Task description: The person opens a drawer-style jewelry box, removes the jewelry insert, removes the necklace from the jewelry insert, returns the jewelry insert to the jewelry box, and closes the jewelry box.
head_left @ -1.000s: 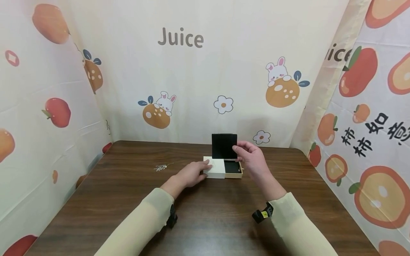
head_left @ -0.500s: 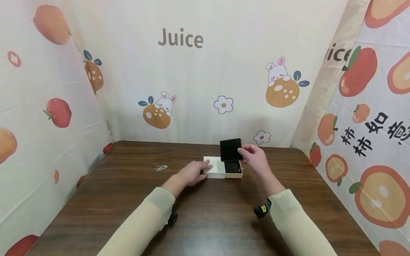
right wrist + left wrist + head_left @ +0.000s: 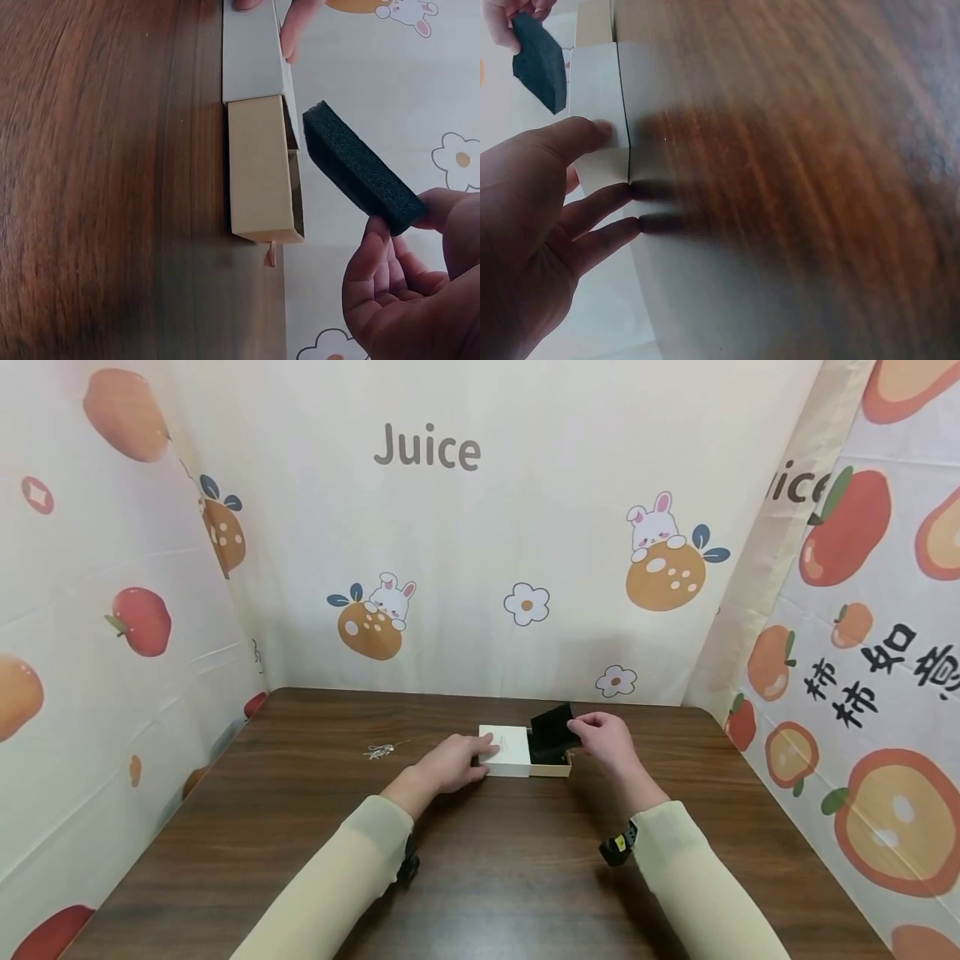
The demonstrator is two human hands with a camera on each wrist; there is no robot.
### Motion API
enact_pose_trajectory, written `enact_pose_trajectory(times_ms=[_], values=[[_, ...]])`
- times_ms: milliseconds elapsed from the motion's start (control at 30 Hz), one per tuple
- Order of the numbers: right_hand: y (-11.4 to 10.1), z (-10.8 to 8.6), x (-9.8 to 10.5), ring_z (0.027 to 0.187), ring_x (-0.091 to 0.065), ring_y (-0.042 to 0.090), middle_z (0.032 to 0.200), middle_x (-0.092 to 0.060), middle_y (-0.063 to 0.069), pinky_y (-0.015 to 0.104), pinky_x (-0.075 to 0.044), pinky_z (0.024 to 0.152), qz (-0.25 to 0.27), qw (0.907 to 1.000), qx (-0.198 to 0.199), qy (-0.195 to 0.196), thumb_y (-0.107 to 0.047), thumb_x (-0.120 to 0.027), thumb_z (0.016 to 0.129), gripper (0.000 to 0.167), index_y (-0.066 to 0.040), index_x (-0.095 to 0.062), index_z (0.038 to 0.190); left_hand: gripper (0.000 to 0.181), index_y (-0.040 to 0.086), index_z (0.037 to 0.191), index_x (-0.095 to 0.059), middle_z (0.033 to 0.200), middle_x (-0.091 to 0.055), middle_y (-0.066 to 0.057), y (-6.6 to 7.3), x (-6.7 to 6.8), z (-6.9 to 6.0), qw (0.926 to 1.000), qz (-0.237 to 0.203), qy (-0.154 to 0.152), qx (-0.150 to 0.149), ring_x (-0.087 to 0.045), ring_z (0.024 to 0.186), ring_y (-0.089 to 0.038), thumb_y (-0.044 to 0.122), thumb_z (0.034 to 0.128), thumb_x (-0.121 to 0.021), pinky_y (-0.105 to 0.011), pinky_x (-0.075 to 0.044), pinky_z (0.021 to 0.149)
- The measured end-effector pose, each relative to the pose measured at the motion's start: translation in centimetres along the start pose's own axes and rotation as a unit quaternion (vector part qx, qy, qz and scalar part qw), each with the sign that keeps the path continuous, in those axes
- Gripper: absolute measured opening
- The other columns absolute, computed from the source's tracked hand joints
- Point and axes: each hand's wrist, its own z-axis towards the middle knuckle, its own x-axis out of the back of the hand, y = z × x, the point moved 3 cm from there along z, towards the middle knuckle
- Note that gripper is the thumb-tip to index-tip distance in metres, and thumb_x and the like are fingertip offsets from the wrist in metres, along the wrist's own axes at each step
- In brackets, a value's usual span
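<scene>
A small white box sleeve [image 3: 513,743] lies on the table with its cream drawer [image 3: 259,169] pulled partly out to the right. My left hand [image 3: 448,764] holds the sleeve at its left end, the thumb against its front face in the left wrist view. My right hand [image 3: 609,742] pinches a black foam pad [image 3: 360,165] by one edge between thumb and fingers. Tilted, the pad hangs just over the drawer's open top. In the head view it covers much of the drawer's inside. A short ribbon tab [image 3: 271,253] sticks out at the drawer's end.
A thin silvery chain-like piece [image 3: 379,751] lies on the brown wooden table [image 3: 480,877], left of the box. Printed cloth [image 3: 450,543] hangs behind the table and at both sides.
My right hand has lowered the foam pad and moved it right, from upright above the box to tilted just over the drawer. The left hand stays on the sleeve.
</scene>
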Motion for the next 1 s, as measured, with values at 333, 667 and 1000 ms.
enact_pose_trajectory(times_ms=[333,667,1000], values=[[1.4,0.6,0.1,0.092,-0.067,0.023,0.131,-0.069,0.024,0.027,-0.054,0.078,-0.034,0.9993,-0.012,-0.014,-0.029,-0.064,0.11,0.038,0.003,-0.072,0.129,0.049,0.01,0.155,-0.063,0.169,-0.051,-0.014,0.1,0.0,0.0,0.9999,0.005,-0.001,-0.009,-0.055,0.154,-0.033,0.015,0.1075,-0.072,-0.048,-0.047,0.126],[2.2,0.6,-0.4,0.081,-0.064,0.02,0.119,-0.071,0.022,0.028,-0.052,0.071,-0.041,0.9988,-0.017,-0.02,-0.027,-0.065,0.109,0.037,0.005,-0.073,0.125,0.05,0.013,0.157,-0.062,0.171,-0.049,-0.012,0.1,0.0,0.1,0.9999,0.009,-0.007,0.0,-0.053,0.155,-0.032,0.017,0.1082,-0.072,-0.047,-0.046,0.127],[1.9,0.8,-1.8,0.082,-0.062,0.02,0.106,-0.071,0.016,0.027,-0.058,0.073,-0.028,0.9988,-0.019,-0.034,-0.025,-0.067,0.109,0.035,0.006,-0.074,0.124,0.049,0.011,0.156,-0.063,0.169,-0.051,-0.014,0.0,-0.1,0.1,0.9997,0.022,0.001,-0.009,-0.055,0.154,-0.033,0.015,0.1076,-0.072,-0.046,-0.047,0.126]])
